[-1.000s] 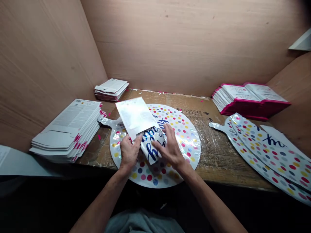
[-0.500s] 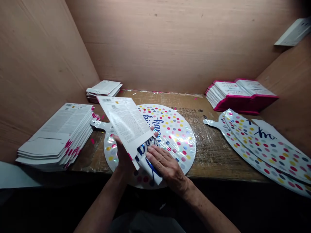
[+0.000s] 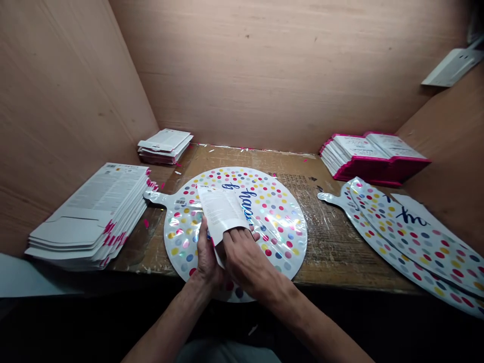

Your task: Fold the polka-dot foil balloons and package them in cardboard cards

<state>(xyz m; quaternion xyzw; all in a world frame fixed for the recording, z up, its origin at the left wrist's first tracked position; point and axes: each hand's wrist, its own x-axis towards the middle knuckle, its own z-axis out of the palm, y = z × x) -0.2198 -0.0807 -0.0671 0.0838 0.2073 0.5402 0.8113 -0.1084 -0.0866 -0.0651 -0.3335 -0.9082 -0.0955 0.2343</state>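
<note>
The paper envelope (image 3: 221, 206) is held over the flat spotted balloon (image 3: 282, 217), open end toward the person. It looks light, thin and easy to crease, probably best held along its long edges. The left hand (image 3: 207, 257) clasps one side; the right hand (image 3: 244, 258) has its fingers in the opening, so I cannot tell their grip.
</note>
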